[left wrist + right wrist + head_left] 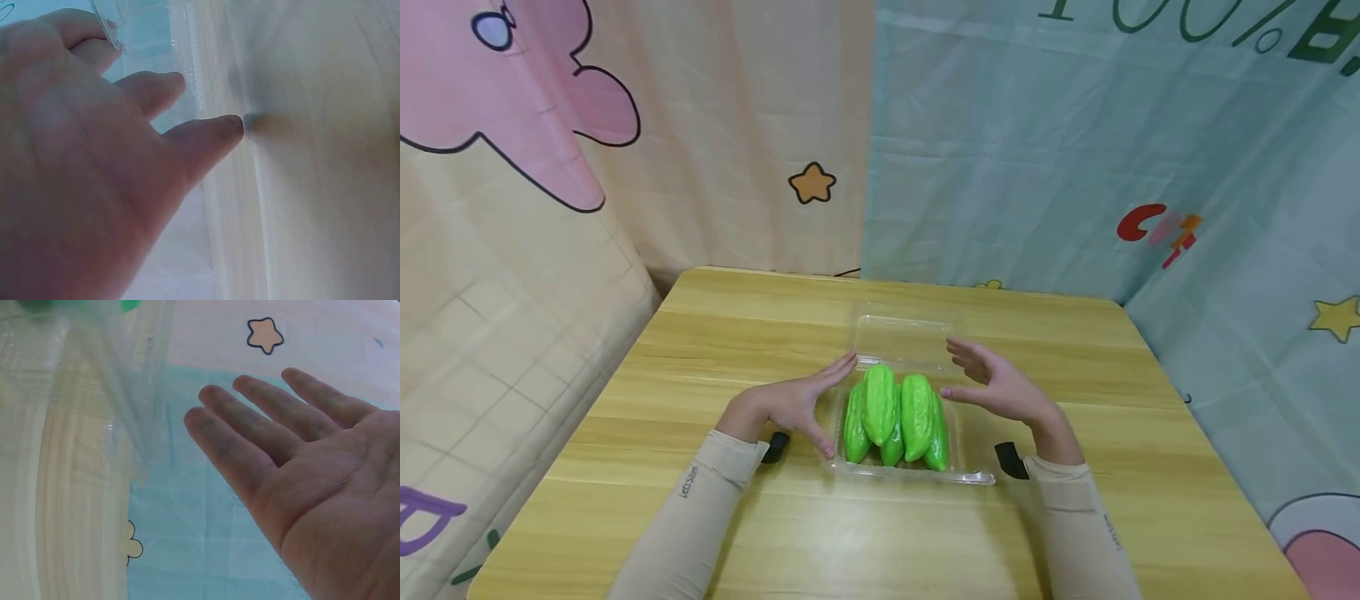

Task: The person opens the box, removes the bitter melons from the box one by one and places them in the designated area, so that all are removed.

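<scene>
Several bright green bitter melons (878, 404) lie side by side in a clear plastic clamshell box (910, 475). Its hinged lid (898, 337) is folded back toward the far side of the table. My left hand (797, 404) spans the box's left side, thumb near the front corner and fingers near the hinge. In the left wrist view, clear plastic shows by the fingers of that hand (94, 137); firm contact is hard to tell. Right of the box, my right hand (1003, 392) is raised with fingers extended. The right wrist view shows its palm (325, 487) holding nothing.
The box stands on a light wood-grain table (715, 333). Patterned curtains (1000, 167) hang behind the table and along its sides. A black strap piece (1011, 460) sits at the right wrist, another (776, 447) at the left.
</scene>
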`<control>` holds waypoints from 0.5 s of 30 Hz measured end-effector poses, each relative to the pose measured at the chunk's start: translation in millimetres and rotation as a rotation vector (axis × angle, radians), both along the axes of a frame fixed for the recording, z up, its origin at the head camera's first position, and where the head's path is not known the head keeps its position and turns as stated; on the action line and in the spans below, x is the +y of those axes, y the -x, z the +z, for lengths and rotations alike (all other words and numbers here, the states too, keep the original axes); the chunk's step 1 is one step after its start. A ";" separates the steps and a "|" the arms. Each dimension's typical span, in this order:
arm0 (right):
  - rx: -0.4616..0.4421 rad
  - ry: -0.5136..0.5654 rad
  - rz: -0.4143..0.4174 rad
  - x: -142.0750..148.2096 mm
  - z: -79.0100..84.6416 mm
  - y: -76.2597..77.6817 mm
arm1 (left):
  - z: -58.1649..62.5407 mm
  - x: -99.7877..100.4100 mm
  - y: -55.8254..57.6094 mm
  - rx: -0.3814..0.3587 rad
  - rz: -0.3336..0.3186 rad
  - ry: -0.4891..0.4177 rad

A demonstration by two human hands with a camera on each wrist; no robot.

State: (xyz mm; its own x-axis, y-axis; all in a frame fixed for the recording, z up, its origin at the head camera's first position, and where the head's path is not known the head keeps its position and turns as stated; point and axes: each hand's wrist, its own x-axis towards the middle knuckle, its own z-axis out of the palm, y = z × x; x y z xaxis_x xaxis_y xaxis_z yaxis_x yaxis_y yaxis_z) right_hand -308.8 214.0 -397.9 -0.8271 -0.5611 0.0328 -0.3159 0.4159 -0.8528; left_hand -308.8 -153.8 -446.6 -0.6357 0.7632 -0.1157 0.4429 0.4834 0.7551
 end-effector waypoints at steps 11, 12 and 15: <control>-0.076 0.012 -0.031 -3.7 6.5 -3.2 | -2.3 1.2 3.0 -0.020 -0.001 -0.034; -0.095 -0.002 -0.039 -6.2 7.3 -3.6 | -2.6 0.9 3.1 -0.020 0.001 -0.033; -0.154 -0.049 -0.042 -14.8 8.0 -3.1 | -3.9 -0.6 3.4 -0.025 0.009 -0.032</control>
State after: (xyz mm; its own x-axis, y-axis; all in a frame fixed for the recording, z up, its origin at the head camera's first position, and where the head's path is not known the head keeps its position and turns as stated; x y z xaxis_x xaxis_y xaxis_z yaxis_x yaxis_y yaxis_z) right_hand -305.7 199.2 -389.9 -0.8430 -0.5238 -0.1222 -0.1648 0.4678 -0.8683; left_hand -312.2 -154.4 -450.4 -0.6397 0.7611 -0.1074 0.4194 0.4627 0.7810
